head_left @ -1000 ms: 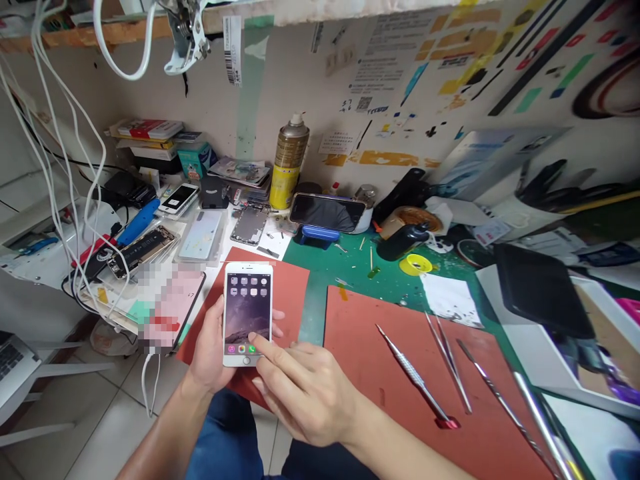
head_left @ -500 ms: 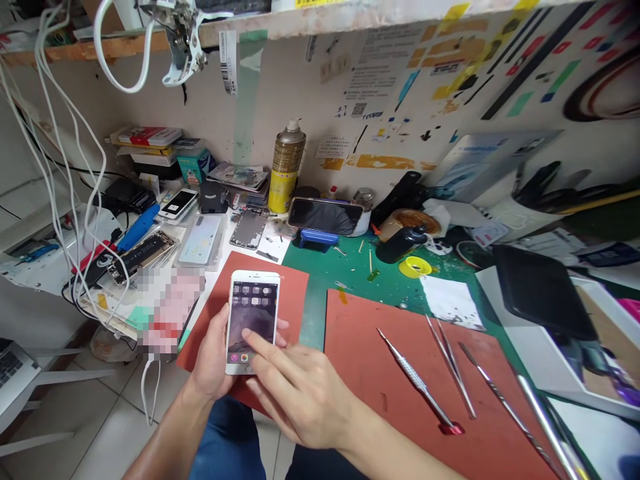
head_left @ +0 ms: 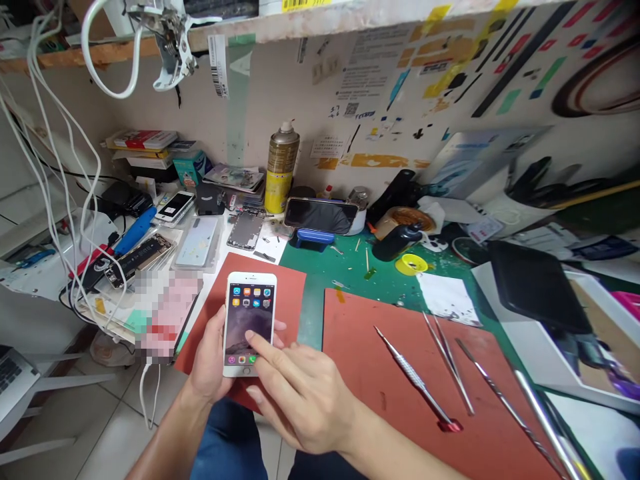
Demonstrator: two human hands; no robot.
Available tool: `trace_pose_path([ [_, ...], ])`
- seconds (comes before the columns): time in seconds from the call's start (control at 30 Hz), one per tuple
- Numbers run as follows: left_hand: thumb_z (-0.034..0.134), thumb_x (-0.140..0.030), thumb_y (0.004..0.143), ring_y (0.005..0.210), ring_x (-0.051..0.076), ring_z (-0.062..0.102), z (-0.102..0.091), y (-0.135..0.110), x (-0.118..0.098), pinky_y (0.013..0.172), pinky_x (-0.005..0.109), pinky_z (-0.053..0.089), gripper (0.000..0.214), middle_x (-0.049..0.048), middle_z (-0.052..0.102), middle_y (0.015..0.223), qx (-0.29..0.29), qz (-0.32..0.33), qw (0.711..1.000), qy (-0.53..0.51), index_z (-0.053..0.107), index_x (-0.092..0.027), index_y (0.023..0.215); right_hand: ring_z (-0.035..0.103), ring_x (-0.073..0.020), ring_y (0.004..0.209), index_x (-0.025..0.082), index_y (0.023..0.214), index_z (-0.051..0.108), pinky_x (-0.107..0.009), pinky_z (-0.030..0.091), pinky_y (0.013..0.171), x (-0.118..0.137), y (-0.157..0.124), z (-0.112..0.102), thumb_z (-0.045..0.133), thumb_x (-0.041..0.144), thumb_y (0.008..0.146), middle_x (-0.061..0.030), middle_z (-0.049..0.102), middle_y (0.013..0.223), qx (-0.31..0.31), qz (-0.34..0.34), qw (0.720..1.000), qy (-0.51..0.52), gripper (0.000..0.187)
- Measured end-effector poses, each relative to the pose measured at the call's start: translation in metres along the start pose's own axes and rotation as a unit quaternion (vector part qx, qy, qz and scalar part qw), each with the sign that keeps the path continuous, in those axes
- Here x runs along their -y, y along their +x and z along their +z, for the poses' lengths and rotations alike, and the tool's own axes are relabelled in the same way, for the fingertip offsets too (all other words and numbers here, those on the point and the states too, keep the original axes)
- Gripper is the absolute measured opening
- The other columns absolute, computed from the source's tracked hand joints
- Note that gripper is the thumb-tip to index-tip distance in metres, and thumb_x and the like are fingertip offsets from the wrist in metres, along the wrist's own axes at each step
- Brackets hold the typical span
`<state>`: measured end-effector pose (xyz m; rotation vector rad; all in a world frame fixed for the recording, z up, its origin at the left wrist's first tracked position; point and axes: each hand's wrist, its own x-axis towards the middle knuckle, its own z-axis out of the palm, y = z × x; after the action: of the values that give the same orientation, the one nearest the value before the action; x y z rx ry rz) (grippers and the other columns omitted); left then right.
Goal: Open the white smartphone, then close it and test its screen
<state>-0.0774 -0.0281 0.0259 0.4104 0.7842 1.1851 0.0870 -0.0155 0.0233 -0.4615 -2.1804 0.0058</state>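
A white smartphone (head_left: 250, 320) stands upright in my left hand (head_left: 210, 353), its lit home screen showing coloured app icons. My left fingers wrap behind it, and their tips show past its right edge. My right hand (head_left: 305, 393) holds nothing; its index finger reaches out onto the lower middle of the screen, while the other fingers are partly bent. Behind the phone lies a red-brown mat (head_left: 290, 287). A second red-brown mat (head_left: 360, 353) to the right carries a knife-like tool (head_left: 415, 377), tweezers (head_left: 447, 360) and a thin metal rod (head_left: 505, 400).
Left of my hands lie a blurred pink item (head_left: 173, 317), an opened phone (head_left: 143, 259) and a light-coloured phone (head_left: 197, 243). Farther back stand a yellow spray can (head_left: 281, 170) and a propped dark phone (head_left: 320, 215). A white box (head_left: 520, 313) is at right.
The icons on the phone's screen have gone from dim grey to bright and coloured. My right index finger stays at the screen, slightly shifted. The whole view has moved a little.
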Motion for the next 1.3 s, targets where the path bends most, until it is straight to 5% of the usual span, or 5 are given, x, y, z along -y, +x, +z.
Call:
trace_pose_path([
  [0.17,0.054,-0.048,0.097,0.106,0.03,0.072,-0.003,0.001,0.005,0.099,0.04,0.052,0.053,0.0143,0.077,0.112,-0.044,0.017,0.999,-0.004,0.067,-0.01,0.131,0.065,-0.0271,0.089,0.008,0.105,0.067,-0.039,0.051,0.069,0.0,0.002,-0.003,0.055,0.022,0.09,-0.019,0.075,0.107,-0.084,0.074,0.993,-0.042,0.023],
  [0.43,0.062,-0.047,0.093,0.116,0.032,0.068,-0.006,-0.001,0.009,0.105,0.041,0.05,0.053,0.0151,0.076,0.117,-0.103,-0.006,0.995,0.015,0.069,-0.009,0.129,0.052,-0.0349,0.126,0.011,0.107,0.067,-0.048,0.044,0.096,0.002,0.009,0.002,0.045,0.042,0.102,-0.0152,0.063,0.14,-0.046,0.094,0.992,-0.069,0.038],
  [0.7,0.053,-0.048,0.097,0.109,0.032,0.071,-0.005,0.002,0.006,0.099,0.041,0.052,0.054,0.016,0.077,0.113,-0.024,0.003,1.0,0.007,0.067,-0.009,0.133,0.064,-0.0255,0.091,0.01,0.099,0.064,-0.039,0.053,0.073,0.001,0.001,-0.003,0.06,0.009,0.086,-0.018,0.075,0.102,-0.108,0.038,0.993,-0.016,0.014],
  [0.93,0.04,-0.058,0.099,0.097,0.033,0.073,0.0,0.0,-0.003,0.086,0.04,0.056,0.067,0.0217,0.075,0.111,0.008,0.001,1.0,-0.001,0.066,-0.005,0.13,0.047,-0.0132,0.052,0.012,0.091,0.062,-0.03,0.031,0.048,0.003,0.0,0.001,0.063,0.011,0.088,0.0006,0.055,0.058,-0.091,0.005,0.996,-0.008,0.003],
  [1.3,0.033,-0.058,0.102,0.091,0.03,0.073,-0.002,0.001,-0.003,0.08,0.039,0.057,0.066,0.0218,0.073,0.119,0.025,-0.001,1.0,-0.01,0.064,-0.009,0.133,0.049,-0.0132,0.05,0.009,0.095,0.064,-0.031,0.031,0.049,0.004,-0.004,-0.002,0.059,0.019,0.092,-0.0006,0.057,0.059,-0.049,-0.002,0.999,0.006,0.011],
])
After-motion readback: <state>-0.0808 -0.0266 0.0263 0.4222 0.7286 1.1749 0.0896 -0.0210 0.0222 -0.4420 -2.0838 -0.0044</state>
